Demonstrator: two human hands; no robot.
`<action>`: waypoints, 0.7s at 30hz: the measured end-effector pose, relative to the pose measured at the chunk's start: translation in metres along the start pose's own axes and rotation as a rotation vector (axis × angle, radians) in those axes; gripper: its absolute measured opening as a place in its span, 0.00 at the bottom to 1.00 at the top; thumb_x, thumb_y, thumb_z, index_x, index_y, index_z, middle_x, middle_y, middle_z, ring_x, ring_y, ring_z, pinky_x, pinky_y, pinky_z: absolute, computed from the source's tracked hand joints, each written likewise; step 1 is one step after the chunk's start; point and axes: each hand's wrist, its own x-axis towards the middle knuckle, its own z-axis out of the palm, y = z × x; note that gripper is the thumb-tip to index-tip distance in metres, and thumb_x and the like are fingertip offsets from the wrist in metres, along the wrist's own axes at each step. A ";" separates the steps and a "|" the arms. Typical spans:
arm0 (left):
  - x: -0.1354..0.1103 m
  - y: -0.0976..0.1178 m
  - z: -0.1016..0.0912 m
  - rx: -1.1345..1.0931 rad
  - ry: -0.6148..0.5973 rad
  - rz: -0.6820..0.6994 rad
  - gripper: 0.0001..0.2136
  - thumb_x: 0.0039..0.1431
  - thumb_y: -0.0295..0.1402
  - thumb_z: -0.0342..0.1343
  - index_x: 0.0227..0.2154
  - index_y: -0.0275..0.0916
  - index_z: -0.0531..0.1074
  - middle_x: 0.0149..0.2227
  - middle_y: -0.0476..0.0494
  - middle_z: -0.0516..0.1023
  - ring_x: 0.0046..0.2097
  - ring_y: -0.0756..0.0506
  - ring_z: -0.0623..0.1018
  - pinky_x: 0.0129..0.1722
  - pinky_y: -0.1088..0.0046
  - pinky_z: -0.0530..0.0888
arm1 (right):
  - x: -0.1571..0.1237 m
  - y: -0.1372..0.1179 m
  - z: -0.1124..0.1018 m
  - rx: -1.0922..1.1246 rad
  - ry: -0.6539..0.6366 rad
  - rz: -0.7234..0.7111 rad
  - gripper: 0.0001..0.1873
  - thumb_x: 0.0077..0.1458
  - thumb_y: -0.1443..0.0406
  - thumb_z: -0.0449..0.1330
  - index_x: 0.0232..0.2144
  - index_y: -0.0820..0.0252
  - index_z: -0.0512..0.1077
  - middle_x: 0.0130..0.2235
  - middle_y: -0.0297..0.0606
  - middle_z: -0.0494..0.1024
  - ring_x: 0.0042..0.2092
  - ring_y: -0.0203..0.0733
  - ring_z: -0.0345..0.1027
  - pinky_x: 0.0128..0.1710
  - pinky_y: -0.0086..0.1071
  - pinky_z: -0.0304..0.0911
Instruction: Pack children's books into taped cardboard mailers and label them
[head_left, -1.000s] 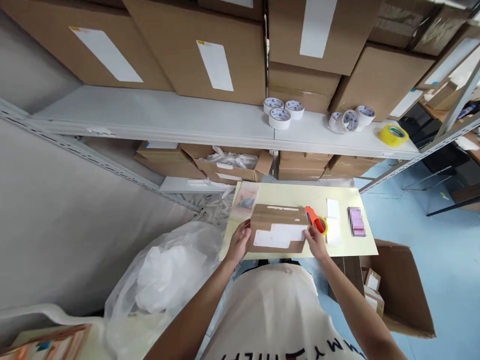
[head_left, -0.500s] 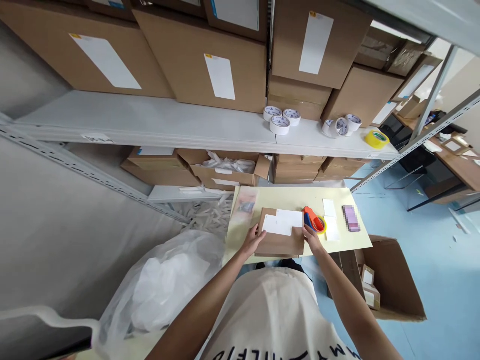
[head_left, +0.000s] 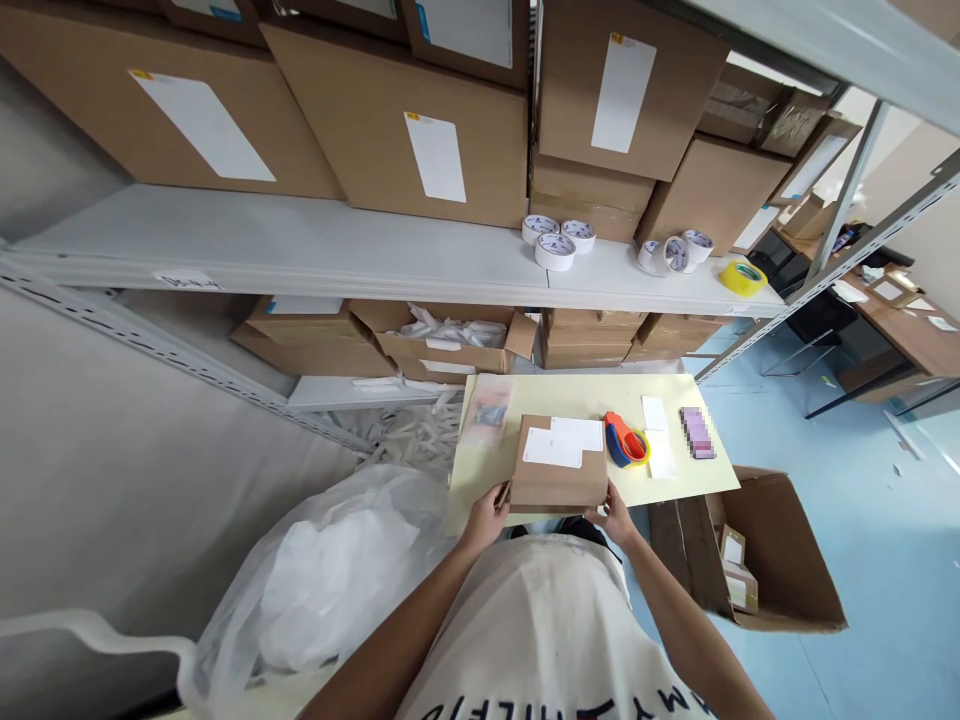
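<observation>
A small brown cardboard box [head_left: 559, 485] with white labels on its top lies at the near edge of the pale yellow tabletop [head_left: 480, 480]. At its near left corner, my left hand [head_left: 486, 517] has its fingers closed on a small side flap. My right hand [head_left: 615, 518] grips the near right corner, its fingertips partly hidden at the front edge. Just right of the box lies a red and blue tape dispenser [head_left: 622, 440] with a yellow-edged roll. White paper slips [head_left: 658, 450] lie beyond it.
Shelving [head_left: 337, 245] stands behind the table, carrying large cartons [head_left: 420, 80] and several tape rolls [head_left: 555, 252]. A purple pixelated item [head_left: 697, 433] lies at the tabletop's right. An open carton [head_left: 795, 560] with small boxes sits on the floor; a clear plastic bag [head_left: 337, 570] bulges at left.
Both hands have slid towards me along the box's sides to its near corners. The left fingers now hold a side flap. The box stays in about the same place.
</observation>
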 end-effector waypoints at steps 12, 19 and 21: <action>0.034 0.078 -0.029 0.029 0.273 0.040 0.08 0.55 0.39 0.54 0.30 0.40 0.68 0.25 0.50 0.72 0.30 0.46 0.74 0.32 0.72 0.71 | 0.018 -0.068 -0.023 -0.077 0.269 -0.138 0.34 0.49 0.56 0.60 0.59 0.57 0.63 0.46 0.45 0.75 0.44 0.48 0.72 0.38 0.42 0.73; 0.023 0.105 -0.038 0.454 0.404 0.167 0.08 0.52 0.33 0.59 0.35 0.39 0.72 0.40 0.39 0.74 0.47 0.37 0.73 0.49 0.55 0.68 | 0.016 -0.113 -0.024 -0.746 0.167 -0.444 0.20 0.50 0.71 0.56 0.46 0.60 0.75 0.47 0.48 0.77 0.48 0.51 0.71 0.49 0.46 0.67; 0.009 0.120 -0.039 0.631 0.330 0.241 0.04 0.56 0.34 0.56 0.28 0.40 0.73 0.38 0.39 0.75 0.48 0.36 0.71 0.53 0.49 0.62 | 0.017 -0.134 -0.020 -0.900 -0.005 -0.469 0.18 0.52 0.72 0.55 0.43 0.59 0.77 0.46 0.46 0.79 0.47 0.49 0.72 0.49 0.43 0.66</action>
